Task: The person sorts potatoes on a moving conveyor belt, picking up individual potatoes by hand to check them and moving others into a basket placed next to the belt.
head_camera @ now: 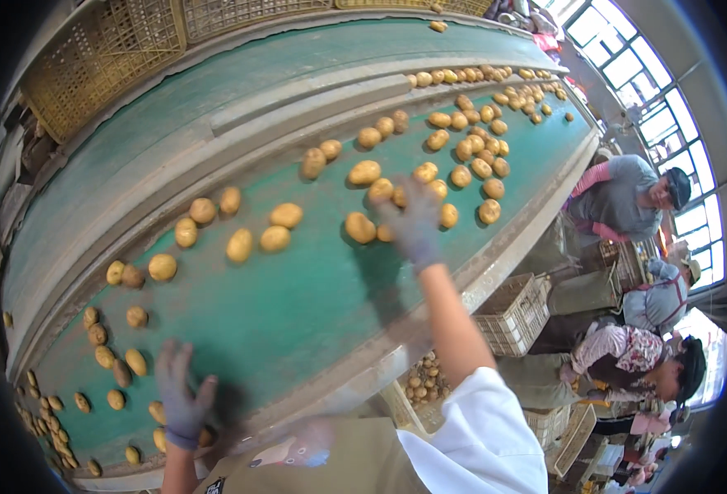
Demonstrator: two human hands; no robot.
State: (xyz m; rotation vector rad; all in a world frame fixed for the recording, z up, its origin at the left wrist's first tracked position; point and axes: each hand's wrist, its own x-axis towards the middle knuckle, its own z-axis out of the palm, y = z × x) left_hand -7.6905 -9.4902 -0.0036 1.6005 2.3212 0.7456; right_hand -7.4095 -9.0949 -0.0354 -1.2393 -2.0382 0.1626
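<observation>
Potatoes (286, 215) lie scattered over a wide green conveyor belt (265, 315). My right hand (414, 222), in a grey glove, reaches over the belt with its fingers among a cluster of potatoes; it touches or hovers just over them, and its fingertips are blurred. My left hand (182, 392), gloved too, is over the near edge at the lower left, fingers apart, with potatoes (116, 399) to its left. A few potatoes are partly hidden beside that hand and wrist. Neither hand shows a potato in its grip.
A second green belt (339, 46) runs beyond a metal divider (314, 102), with yellow plastic crates (104, 68) behind it. Along the near metal rail (493, 272), at right, stand a pale crate (515, 318) and several people (629, 191). More potatoes (426, 378) lie below the rail.
</observation>
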